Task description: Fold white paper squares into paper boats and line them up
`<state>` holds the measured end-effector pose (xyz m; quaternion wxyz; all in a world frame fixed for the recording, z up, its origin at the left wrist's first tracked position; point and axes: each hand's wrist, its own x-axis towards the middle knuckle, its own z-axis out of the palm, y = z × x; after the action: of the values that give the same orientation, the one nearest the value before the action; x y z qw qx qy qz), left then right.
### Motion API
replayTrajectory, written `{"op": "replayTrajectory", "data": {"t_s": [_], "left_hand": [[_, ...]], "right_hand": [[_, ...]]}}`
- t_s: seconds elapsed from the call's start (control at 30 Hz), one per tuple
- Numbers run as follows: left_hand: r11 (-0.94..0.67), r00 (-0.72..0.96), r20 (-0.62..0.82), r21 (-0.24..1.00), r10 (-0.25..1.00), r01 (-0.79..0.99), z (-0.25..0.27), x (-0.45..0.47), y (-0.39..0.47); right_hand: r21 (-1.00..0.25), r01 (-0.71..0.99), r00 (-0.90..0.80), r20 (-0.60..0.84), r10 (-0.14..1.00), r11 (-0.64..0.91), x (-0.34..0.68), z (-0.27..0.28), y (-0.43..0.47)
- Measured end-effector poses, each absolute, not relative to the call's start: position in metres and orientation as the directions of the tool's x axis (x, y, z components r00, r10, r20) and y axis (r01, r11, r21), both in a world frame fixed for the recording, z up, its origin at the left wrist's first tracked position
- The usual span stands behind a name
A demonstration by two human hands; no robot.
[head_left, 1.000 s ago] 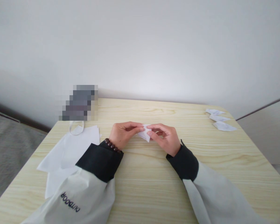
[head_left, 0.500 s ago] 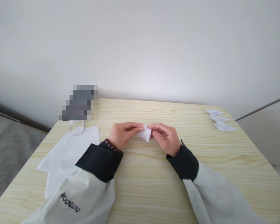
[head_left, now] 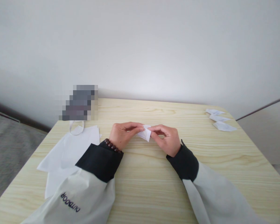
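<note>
A small piece of folded white paper (head_left: 145, 134) is held between my two hands over the middle of the table. My left hand (head_left: 125, 133) pinches its left side between thumb and fingers. At its upper right edge, my right hand (head_left: 165, 137) grips the paper with thumb and forefinger. The fingertips hide part of the folds. Three folded white paper pieces (head_left: 224, 126), pointed at their ends, lie in a row at the far right of the table.
Loose white paper sheets (head_left: 78, 149) lie overlapping on the left, partly under my left sleeve. A white ring-shaped band (head_left: 77, 133) rests at their top, beside a pixelated dark object (head_left: 79, 102). The wooden table (head_left: 149, 193) meets a white wall (head_left: 140, 49) behind.
My right thumb and forefinger have closed together on the paper's upper right edge, and its lower tip looks blunter. My left hand has hardly moved.
</note>
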<state>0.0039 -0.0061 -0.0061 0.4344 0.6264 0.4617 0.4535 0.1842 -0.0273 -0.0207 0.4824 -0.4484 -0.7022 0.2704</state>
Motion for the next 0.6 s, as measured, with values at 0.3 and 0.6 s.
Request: {"op": "replayTrajectory", "data": {"t_s": [0.3, 0.6], "left_hand": [[-0.199, 0.155, 0.172, 0.964, 0.973, 0.178, -0.0048, 0.0047, -0.0071], [-0.117, 0.138, 0.105, 0.99, 0.985, 0.082, -0.0047, 0.0063, -0.0065]], "right_hand": [[-0.928, 0.157, -0.097, 0.326, 0.941, 0.337, 0.1837, -0.0225, -0.0258], [-0.947, 0.037, -0.18, 0.308, 0.934, 0.32, 0.1865, -0.0227, -0.0266]]}}
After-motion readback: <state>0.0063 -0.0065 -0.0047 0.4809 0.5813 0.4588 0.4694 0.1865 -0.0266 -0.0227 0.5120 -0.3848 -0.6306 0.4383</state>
